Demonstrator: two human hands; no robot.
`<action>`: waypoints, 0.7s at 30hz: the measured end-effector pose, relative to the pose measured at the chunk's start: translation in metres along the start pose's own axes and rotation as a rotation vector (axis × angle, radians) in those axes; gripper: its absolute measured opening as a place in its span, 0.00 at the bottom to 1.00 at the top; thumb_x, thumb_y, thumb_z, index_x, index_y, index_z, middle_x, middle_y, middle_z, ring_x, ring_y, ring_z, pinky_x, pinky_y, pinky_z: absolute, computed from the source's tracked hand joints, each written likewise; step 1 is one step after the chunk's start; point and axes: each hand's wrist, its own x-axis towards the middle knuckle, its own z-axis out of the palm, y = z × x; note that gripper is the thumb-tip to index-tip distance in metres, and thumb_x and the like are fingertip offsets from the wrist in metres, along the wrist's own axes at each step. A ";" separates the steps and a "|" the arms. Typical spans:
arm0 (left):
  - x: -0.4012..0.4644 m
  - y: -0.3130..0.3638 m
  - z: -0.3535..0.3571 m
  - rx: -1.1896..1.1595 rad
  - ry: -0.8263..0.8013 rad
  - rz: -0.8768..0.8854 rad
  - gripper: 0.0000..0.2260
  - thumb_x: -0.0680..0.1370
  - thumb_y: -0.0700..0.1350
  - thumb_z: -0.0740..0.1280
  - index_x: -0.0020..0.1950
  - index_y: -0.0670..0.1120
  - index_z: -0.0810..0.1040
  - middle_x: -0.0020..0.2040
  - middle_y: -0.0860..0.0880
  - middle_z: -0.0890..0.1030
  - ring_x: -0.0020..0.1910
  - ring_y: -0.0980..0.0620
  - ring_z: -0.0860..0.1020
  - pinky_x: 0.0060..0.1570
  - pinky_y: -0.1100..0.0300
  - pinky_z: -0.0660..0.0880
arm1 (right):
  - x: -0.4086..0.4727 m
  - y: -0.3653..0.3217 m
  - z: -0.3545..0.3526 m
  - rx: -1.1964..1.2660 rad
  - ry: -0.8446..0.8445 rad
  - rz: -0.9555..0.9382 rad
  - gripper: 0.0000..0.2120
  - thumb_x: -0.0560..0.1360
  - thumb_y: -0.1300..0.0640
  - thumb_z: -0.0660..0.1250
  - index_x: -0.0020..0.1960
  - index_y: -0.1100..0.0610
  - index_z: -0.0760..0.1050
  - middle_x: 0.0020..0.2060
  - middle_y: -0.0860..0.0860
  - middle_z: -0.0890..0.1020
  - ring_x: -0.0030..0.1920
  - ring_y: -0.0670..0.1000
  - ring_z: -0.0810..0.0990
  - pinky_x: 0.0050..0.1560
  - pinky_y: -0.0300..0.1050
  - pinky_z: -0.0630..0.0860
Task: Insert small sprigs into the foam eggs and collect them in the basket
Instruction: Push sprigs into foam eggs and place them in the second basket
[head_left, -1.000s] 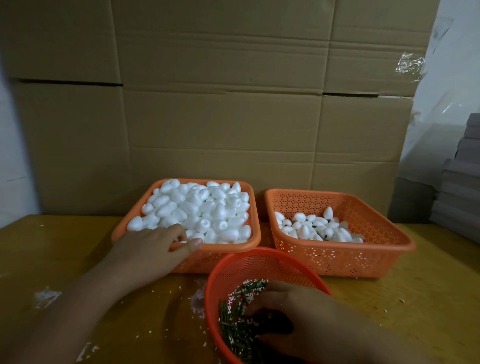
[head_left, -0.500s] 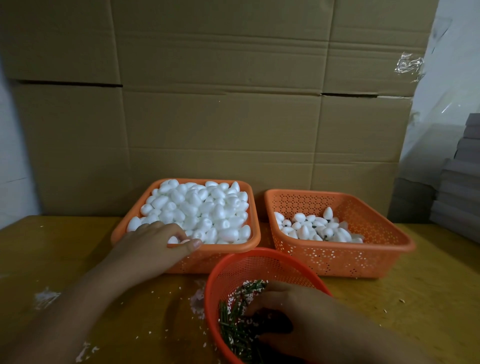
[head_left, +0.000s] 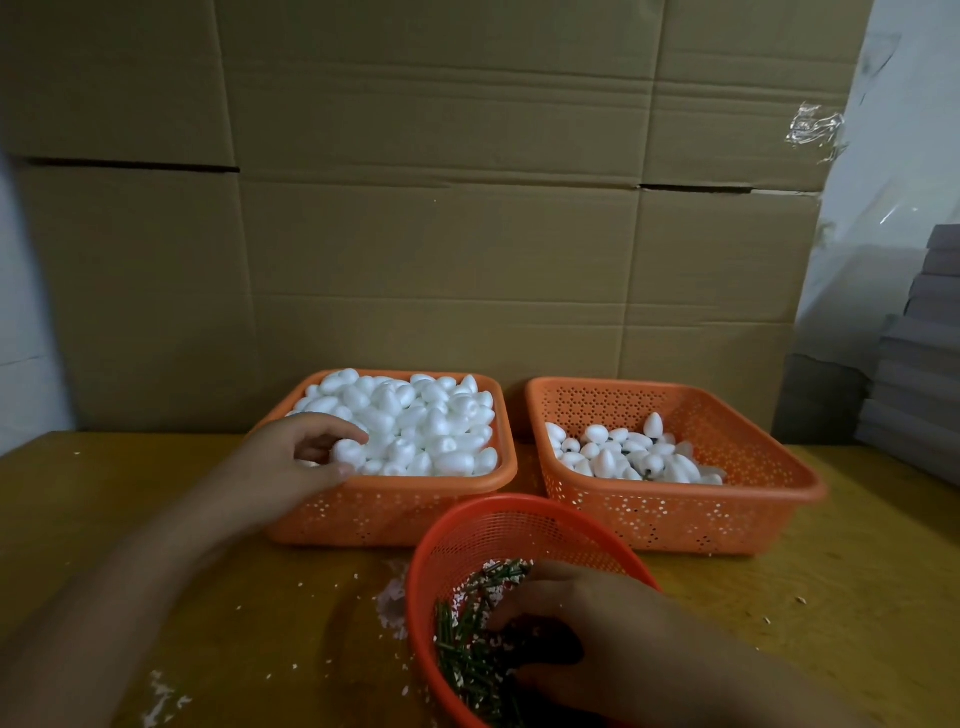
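A square orange basket (head_left: 395, 512) at centre left is heaped with plain white foam eggs (head_left: 415, 421). My left hand (head_left: 283, 465) reaches over its near left corner and grips one foam egg (head_left: 349, 451) between curled fingers and thumb. To the right, a second orange basket (head_left: 675, 514) holds a smaller pile of eggs (head_left: 623, 454), some with dark sprig ends showing. In front, a round red mesh basket (head_left: 498, 530) holds short green sprigs (head_left: 467, 654). My right hand (head_left: 587, 639) is inside it, fingers curled down among the sprigs; what it holds is hidden.
All three baskets sit on a yellow wooden table (head_left: 156, 597) scattered with white foam crumbs (head_left: 392, 608). A wall of cardboard boxes (head_left: 441, 234) stands right behind the baskets. Grey stacked sheets (head_left: 919, 374) lie at the far right.
My left hand has turned and lifted slightly, its fingers now curled round one foam egg at the basket's near corner. The right hand stays in the sprig basket.
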 end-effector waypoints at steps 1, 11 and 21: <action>-0.001 0.004 0.003 -0.011 0.038 0.015 0.11 0.75 0.34 0.71 0.53 0.49 0.81 0.55 0.50 0.82 0.54 0.52 0.79 0.51 0.66 0.72 | 0.000 0.000 0.000 -0.002 -0.005 0.002 0.21 0.73 0.41 0.67 0.64 0.34 0.67 0.60 0.32 0.70 0.60 0.35 0.72 0.58 0.28 0.69; -0.035 0.060 0.061 -0.457 -0.059 0.286 0.14 0.73 0.32 0.71 0.53 0.49 0.79 0.51 0.57 0.84 0.52 0.60 0.83 0.50 0.68 0.78 | -0.001 -0.003 -0.002 -0.005 0.011 -0.015 0.21 0.73 0.41 0.67 0.65 0.36 0.68 0.61 0.34 0.71 0.59 0.36 0.73 0.60 0.34 0.72; -0.042 0.032 0.108 -0.325 -0.124 0.270 0.09 0.78 0.45 0.68 0.51 0.61 0.77 0.50 0.57 0.84 0.48 0.56 0.84 0.51 0.56 0.79 | 0.000 -0.009 -0.002 -0.011 0.054 0.008 0.17 0.74 0.44 0.66 0.62 0.37 0.72 0.58 0.37 0.77 0.56 0.37 0.75 0.50 0.26 0.70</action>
